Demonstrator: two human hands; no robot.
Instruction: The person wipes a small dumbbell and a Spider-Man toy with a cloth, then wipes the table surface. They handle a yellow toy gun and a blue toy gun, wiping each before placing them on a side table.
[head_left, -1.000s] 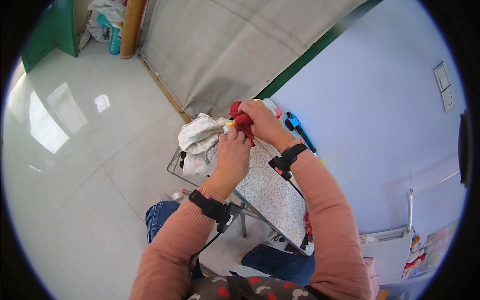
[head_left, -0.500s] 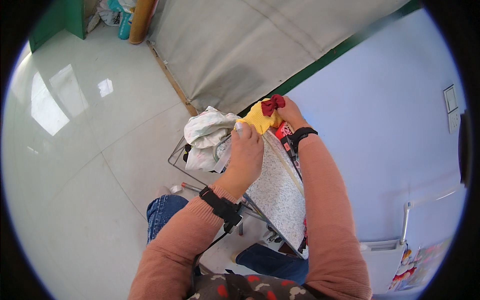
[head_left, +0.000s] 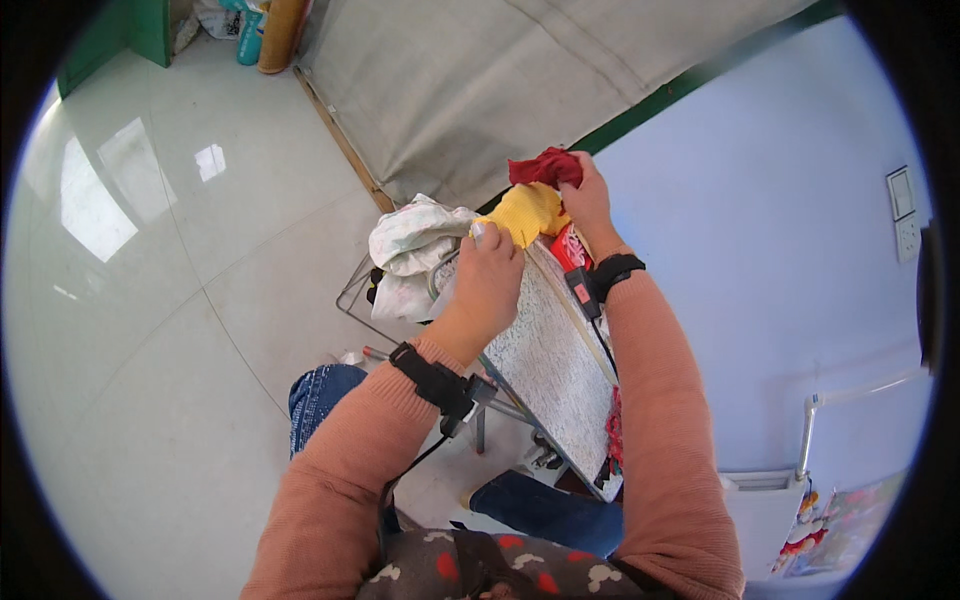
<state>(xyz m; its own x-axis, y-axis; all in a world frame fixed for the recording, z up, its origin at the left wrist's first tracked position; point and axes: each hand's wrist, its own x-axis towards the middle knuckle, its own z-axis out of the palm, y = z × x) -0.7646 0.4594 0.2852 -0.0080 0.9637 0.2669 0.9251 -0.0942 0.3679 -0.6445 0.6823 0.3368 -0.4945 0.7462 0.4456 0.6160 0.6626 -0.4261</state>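
Observation:
My right hand (head_left: 590,205) is closed on a crumpled dark red cloth (head_left: 545,168) above the far end of a small folding table (head_left: 545,330). Just below the red cloth hangs a yellow ribbed cloth (head_left: 525,212); whether the two are joined, I cannot tell. My left hand (head_left: 488,285) has its fingers curled at the left end of the yellow cloth and pinches it. A small pale, shiny bit shows at its fingertips, too small to name. Left of that hand lies a bunched white patterned cloth (head_left: 412,238).
A red packet (head_left: 570,248) lies by my right wrist. The speckled tabletop stands on metal legs beside a pale blue wall (head_left: 760,250). Behind it hangs a grey sheet (head_left: 470,90) with a wooden strip (head_left: 345,140) along its edge. Tiled floor (head_left: 150,330) spreads to the left.
My right hand has moved up and away with the red cloth, which is now more spread out. More of the red packet shows. My left hand has stayed nearly in place.

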